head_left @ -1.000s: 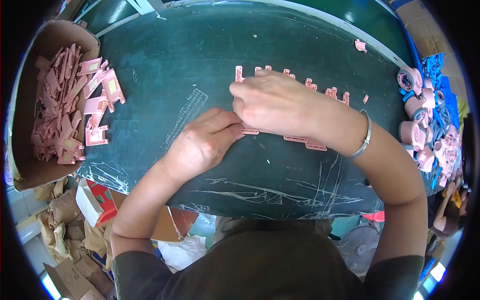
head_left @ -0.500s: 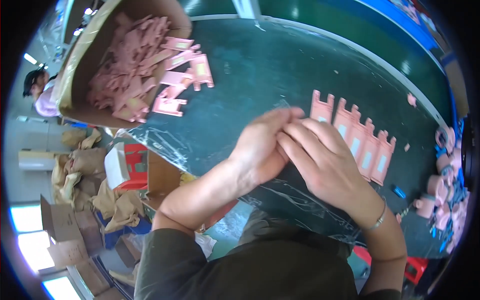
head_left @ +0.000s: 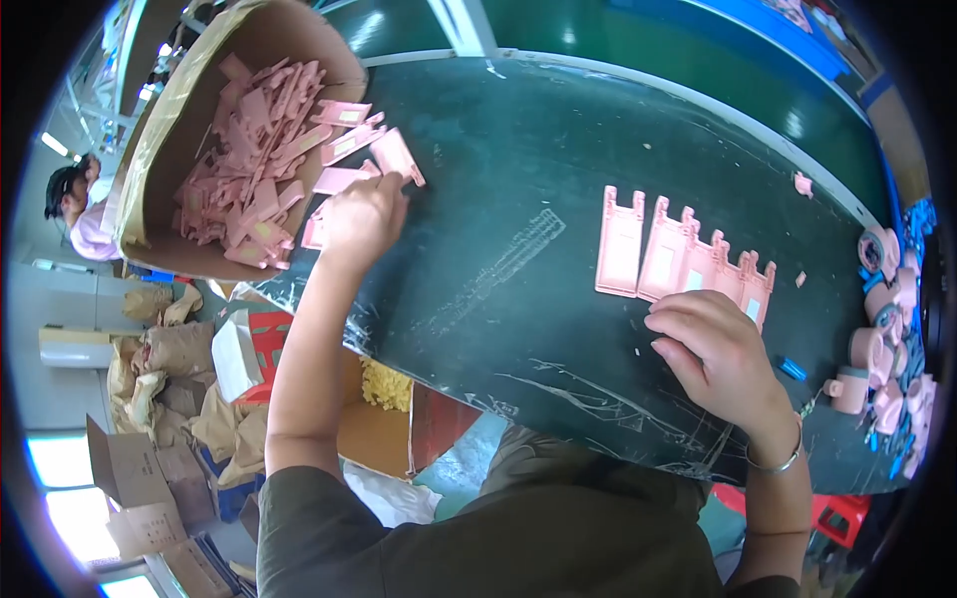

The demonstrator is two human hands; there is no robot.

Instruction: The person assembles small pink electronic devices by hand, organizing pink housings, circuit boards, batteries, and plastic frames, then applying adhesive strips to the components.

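My left hand (head_left: 364, 221) reaches over loose flat pink plastic pieces at the far left. Its fingers are curled at the lower end of one tilted pink piece (head_left: 396, 154), and the palm hides other pieces beneath. My right hand (head_left: 733, 359) hovers with thumb and forefinger apart and nothing visible between them. Just beyond it is a row of several pink pieces (head_left: 666, 254), notched at the far end, some with pale rectangles on their faces. The leftmost pink piece (head_left: 620, 244) lies slightly apart; my right hand covers the near ends of others.
A cardboard box (head_left: 344, 50) on its side, heaped with pink pieces, stands at the left of the dark green table (head_left: 498, 309). Pink round parts (head_left: 865, 347) and blue bits crowd the right edge. Under the table, an open carton holds yellow material (head_left: 387, 387).
My hands, together over the table's middle before, are now apart. The left has gone to the loose pieces by the box; the right has moved right and nearer the row's near end.
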